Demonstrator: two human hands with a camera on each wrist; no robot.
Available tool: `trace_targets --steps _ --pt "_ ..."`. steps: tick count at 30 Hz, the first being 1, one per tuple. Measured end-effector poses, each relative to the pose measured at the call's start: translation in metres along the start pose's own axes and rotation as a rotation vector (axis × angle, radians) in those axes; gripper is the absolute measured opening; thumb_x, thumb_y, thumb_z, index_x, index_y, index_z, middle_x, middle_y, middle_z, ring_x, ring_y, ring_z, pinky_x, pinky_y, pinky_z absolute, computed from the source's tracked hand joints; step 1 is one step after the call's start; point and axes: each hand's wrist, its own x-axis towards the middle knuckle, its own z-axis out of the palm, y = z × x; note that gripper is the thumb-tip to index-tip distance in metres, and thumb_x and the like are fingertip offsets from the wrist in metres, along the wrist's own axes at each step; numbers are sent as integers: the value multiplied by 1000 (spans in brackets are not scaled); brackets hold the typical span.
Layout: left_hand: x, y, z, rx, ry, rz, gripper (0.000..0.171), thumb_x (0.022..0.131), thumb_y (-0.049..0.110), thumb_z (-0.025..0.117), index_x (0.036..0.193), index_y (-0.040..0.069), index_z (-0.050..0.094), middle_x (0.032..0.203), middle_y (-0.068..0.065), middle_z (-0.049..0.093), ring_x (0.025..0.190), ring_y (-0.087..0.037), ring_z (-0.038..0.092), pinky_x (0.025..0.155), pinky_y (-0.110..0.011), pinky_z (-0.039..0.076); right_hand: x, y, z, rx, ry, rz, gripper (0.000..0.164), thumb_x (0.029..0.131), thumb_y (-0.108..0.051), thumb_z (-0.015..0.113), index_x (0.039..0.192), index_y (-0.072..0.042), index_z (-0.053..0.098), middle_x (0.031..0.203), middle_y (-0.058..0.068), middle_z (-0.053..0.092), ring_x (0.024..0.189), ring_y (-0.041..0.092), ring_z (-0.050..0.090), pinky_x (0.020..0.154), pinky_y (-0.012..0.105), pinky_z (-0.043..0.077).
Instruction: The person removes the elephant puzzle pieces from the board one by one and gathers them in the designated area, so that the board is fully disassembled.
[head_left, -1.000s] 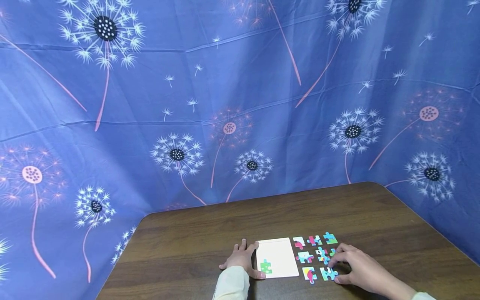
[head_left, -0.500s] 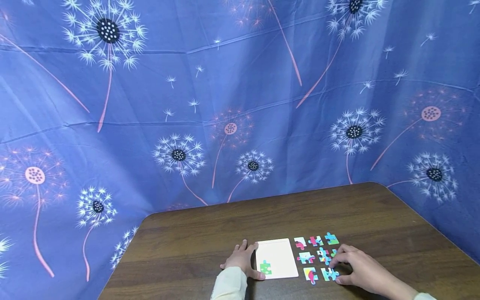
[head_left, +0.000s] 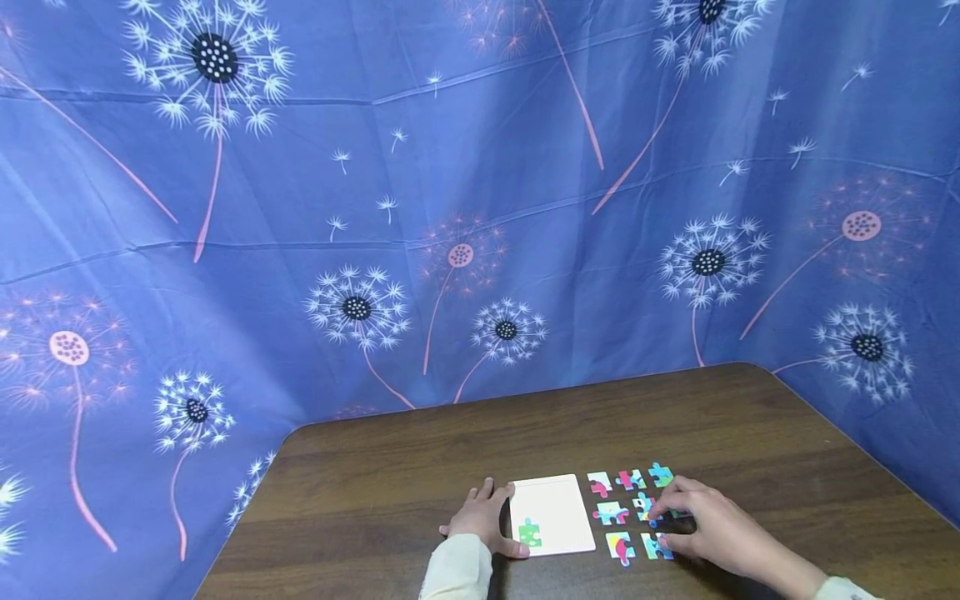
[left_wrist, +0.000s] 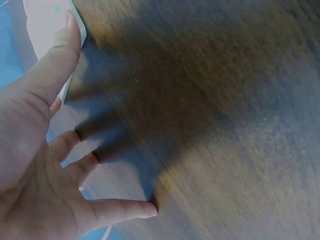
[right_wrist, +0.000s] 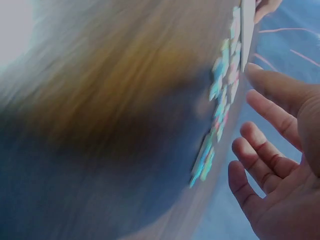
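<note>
A white square puzzle board lies on the table, with a green jigsaw piece in its near left corner. My left hand rests at the board's left side, thumb on the near edge and fingers spread toward the far corner. In the left wrist view the thumb lies along the board and the other fingertips touch the wood. Over the right-hand column of loose jigsaw pieces hovers my right hand, fingers loosely bent. Nothing shows between its fingers in the right wrist view. It partly covers a jigsaw piece.
Several loose jigsaw pieces lie in rows right of the board, among them a pink-and-white piece and a yellow-and-red piece. The brown wooden table ends at a blue dandelion-print cloth.
My right hand has lifted slightly and shifted away from me over the right column; the near right piece stays on the table. My left hand keeps its place at the board.
</note>
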Motion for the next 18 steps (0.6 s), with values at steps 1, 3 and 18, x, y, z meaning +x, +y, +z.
trace_targets --steps 1,3,18 --pt "0 0 0 2 3 1 85 70 28 95 144 16 55 155 -18 44 142 -45 40 83 -87 36 3 -3 1 7 4 3 22 77 -28 89 94 -25 75 96 -16 57 88 8 59 68 29 51" --pt "0 0 1 4 9 2 85 70 28 95 144 16 55 155 -18 44 142 -45 40 83 -87 36 9 -9 3 45 0 6 21 79 -29 88 95 -25 76 97 -15 60 89 14 62 70 31 52" --pt "2 -1 3 20 8 7 85 70 29 95 144 16 55 155 -17 44 141 -45 40 82 -87 36 47 -51 32 237 -61 74 23 82 -26 86 99 -18 75 98 -7 66 90 21 65 72 35 54"
